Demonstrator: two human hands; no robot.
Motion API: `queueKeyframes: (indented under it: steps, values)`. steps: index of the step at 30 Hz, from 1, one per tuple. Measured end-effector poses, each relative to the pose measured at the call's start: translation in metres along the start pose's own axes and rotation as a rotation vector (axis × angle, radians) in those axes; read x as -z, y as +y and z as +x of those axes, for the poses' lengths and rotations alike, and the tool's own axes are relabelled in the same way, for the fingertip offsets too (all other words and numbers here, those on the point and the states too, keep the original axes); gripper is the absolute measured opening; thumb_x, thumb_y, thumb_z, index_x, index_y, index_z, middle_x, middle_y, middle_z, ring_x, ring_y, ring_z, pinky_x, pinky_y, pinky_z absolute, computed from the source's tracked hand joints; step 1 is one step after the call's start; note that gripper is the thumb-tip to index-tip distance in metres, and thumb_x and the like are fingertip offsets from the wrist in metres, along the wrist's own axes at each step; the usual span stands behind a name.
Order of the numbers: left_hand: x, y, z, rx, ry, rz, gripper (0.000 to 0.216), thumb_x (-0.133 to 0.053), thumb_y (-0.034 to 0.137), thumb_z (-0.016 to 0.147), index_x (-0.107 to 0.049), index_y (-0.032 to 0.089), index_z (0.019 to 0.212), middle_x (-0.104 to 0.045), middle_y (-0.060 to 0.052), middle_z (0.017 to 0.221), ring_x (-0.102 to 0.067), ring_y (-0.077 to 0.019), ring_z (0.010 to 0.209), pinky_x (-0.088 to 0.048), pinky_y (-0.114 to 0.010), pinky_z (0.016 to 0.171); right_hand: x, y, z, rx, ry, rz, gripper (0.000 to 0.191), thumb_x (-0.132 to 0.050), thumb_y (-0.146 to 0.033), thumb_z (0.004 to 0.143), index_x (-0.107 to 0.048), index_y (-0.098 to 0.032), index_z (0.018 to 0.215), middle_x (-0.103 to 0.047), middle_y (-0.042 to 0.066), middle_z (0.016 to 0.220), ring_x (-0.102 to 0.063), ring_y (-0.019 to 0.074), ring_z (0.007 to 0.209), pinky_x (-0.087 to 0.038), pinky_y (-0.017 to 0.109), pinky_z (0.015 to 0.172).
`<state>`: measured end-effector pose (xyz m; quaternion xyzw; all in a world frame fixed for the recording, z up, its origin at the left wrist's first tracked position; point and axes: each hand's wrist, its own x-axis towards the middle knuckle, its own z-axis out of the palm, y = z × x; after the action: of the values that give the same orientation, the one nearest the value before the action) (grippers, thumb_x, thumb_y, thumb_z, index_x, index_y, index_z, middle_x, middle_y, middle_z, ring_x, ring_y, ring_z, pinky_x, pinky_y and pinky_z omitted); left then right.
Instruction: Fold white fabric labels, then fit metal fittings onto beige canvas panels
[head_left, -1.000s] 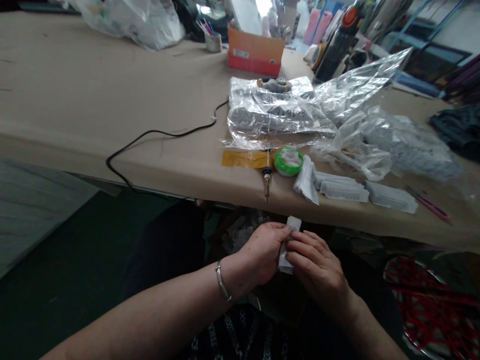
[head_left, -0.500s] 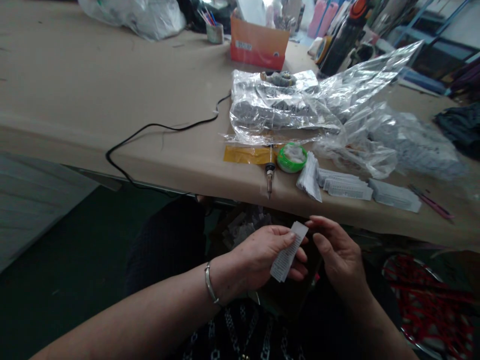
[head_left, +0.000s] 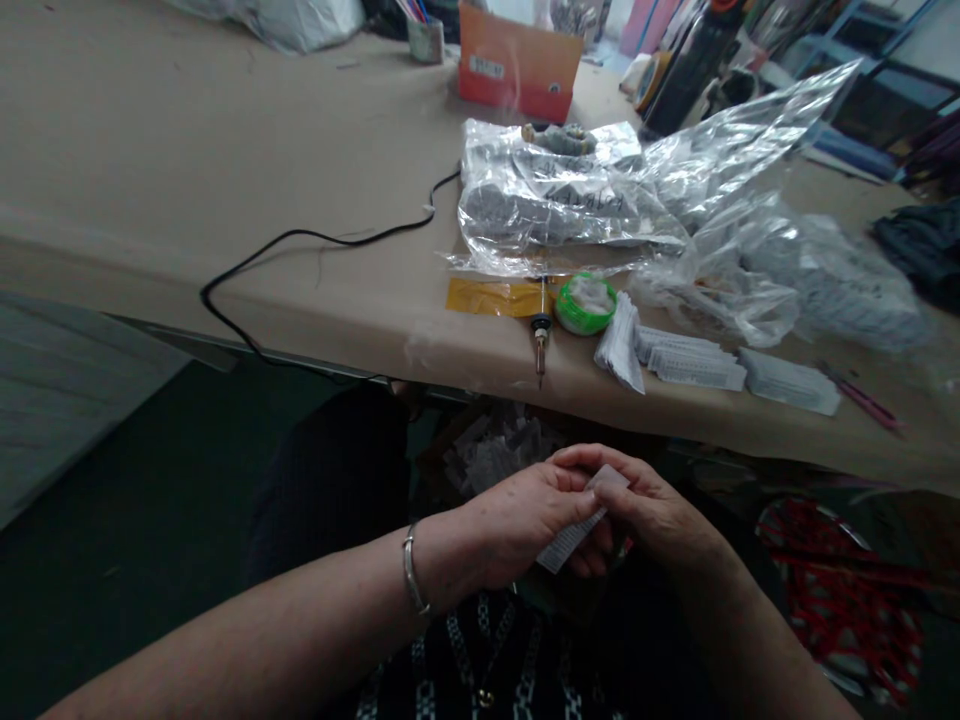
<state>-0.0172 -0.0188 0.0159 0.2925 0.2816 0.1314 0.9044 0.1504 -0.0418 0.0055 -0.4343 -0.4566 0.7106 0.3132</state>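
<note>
Over my lap, my left hand (head_left: pixel 532 515) grips a small stack of white printed labels (head_left: pixel 568 541) between thumb and fingers. My right hand (head_left: pixel 649 505) pinches the upper end of the same labels, its fingertips meeting those of the left. At the table's front edge lies a soldering iron (head_left: pixel 541 345), tip toward me, beside a green round tub (head_left: pixel 586 304) with whitish stuff inside. To the right of the tub are a fanned label bundle (head_left: pixel 621 345), a spread row of labels (head_left: pixel 691 358) and another label stack (head_left: pixel 790 381).
Clear plastic bags (head_left: pixel 555 205) cover the table's middle right. A black cord (head_left: pixel 300 234) runs left and over the edge. Pink tweezers (head_left: pixel 862 396) lie at the right. An orange box (head_left: pixel 517 65) stands behind. Below the edge, a box holds paper scraps (head_left: pixel 495 450).
My right hand has moved left and closed on the upper end of the labels. A faint wisp of smoke now shows near the soldering iron. The view has tilted slightly down.
</note>
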Motion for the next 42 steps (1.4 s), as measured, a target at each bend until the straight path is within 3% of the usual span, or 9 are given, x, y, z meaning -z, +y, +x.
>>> queueKeyframes:
  steps: [3,6,9,13,19,30,33,37,42]
  values:
    - [0.000,0.001,-0.001,-0.010,0.037,0.015,0.037,-0.065,0.047,0.076,-0.060,0.011,0.069,-0.059,-0.001,0.062,-0.053,-0.0069,0.049,-0.044,-0.020,0.052,-0.002,-0.003,0.000,0.089,0.061,-0.143,0.043,-0.058,-0.045,0.087,-0.055,-0.023,0.123,-0.068,0.004,0.086,-0.064,0.0143,0.064,-0.052,0.025,0.058]
    - [0.000,0.003,-0.003,-0.050,0.091,-0.038,0.030,-0.065,0.042,0.077,-0.059,0.012,0.077,-0.059,-0.001,0.063,-0.055,-0.0082,0.051,-0.045,-0.021,0.053,-0.004,-0.004,-0.003,0.342,0.326,-0.537,0.039,-0.058,-0.038,0.088,-0.054,-0.025,0.124,-0.061,0.008,0.119,-0.061,0.0214,0.103,-0.050,0.034,0.087]
    - [0.000,0.005,-0.004,-0.092,0.114,-0.069,0.028,-0.065,0.040,0.078,-0.058,0.013,0.081,-0.059,0.000,0.065,-0.056,-0.0084,0.051,-0.044,-0.021,0.053,-0.006,-0.004,-0.007,0.511,0.497,-0.921,0.038,-0.055,-0.032,0.090,-0.052,-0.023,0.127,-0.058,0.009,0.124,-0.054,0.0238,0.115,-0.044,0.039,0.099]
    - [0.001,0.005,-0.002,-0.075,0.109,-0.074,0.025,-0.065,0.036,0.078,-0.059,0.013,0.081,-0.058,0.000,0.063,-0.056,-0.0085,0.050,-0.043,-0.020,0.051,-0.009,-0.003,-0.009,0.545,0.500,-1.140,0.037,-0.049,-0.033,0.093,-0.053,-0.019,0.127,-0.059,0.011,0.118,-0.055,0.0247,0.112,-0.047,0.039,0.095]
    - [-0.001,0.007,-0.002,-0.068,0.140,-0.063,0.022,-0.063,0.034,0.080,-0.060,0.012,0.079,-0.058,0.000,0.063,-0.055,-0.0066,0.049,-0.042,-0.017,0.049,-0.011,0.000,-0.008,0.563,0.498,-1.165,0.035,-0.047,-0.032,0.094,-0.051,-0.018,0.126,-0.058,0.012,0.119,-0.054,0.0240,0.112,-0.047,0.039,0.095]
    - [0.003,0.004,-0.002,-0.100,0.132,-0.101,0.031,-0.067,0.041,0.076,-0.059,0.012,0.078,-0.056,0.000,0.063,-0.054,-0.0071,0.049,-0.040,-0.019,0.049,-0.015,0.002,-0.008,0.479,0.491,-0.947,0.038,-0.049,-0.034,0.093,-0.051,-0.022,0.129,-0.063,0.009,0.116,-0.061,0.0217,0.104,-0.052,0.035,0.089]
    - [0.004,0.003,-0.003,-0.105,0.152,-0.106,0.031,-0.065,0.043,0.077,-0.059,0.012,0.079,-0.056,0.001,0.065,-0.054,-0.0071,0.050,-0.040,-0.019,0.049,-0.014,-0.001,-0.005,0.374,0.544,-0.662,0.040,-0.054,-0.036,0.090,-0.051,-0.023,0.127,-0.066,0.006,0.104,-0.066,0.0183,0.088,-0.055,0.030,0.077]
    - [0.005,0.003,-0.003,-0.158,0.202,-0.081,0.030,-0.064,0.042,0.078,-0.060,0.013,0.084,-0.057,0.001,0.066,-0.053,-0.0070,0.051,-0.040,-0.020,0.052,-0.012,-0.003,0.004,0.177,0.448,-0.190,0.025,-0.064,-0.040,0.082,-0.060,-0.019,0.095,-0.066,0.002,0.077,-0.064,0.0150,0.065,-0.053,0.025,0.059]
    - [0.005,0.006,-0.005,-0.224,0.247,0.018,0.031,-0.060,0.043,0.080,-0.056,0.013,0.071,-0.055,0.000,0.062,-0.052,-0.0078,0.051,-0.038,-0.021,0.052,-0.014,0.000,0.016,0.071,0.361,0.064,0.022,-0.069,-0.036,0.079,-0.060,-0.018,0.085,-0.062,-0.002,0.065,-0.058,0.0121,0.053,-0.050,0.024,0.051]
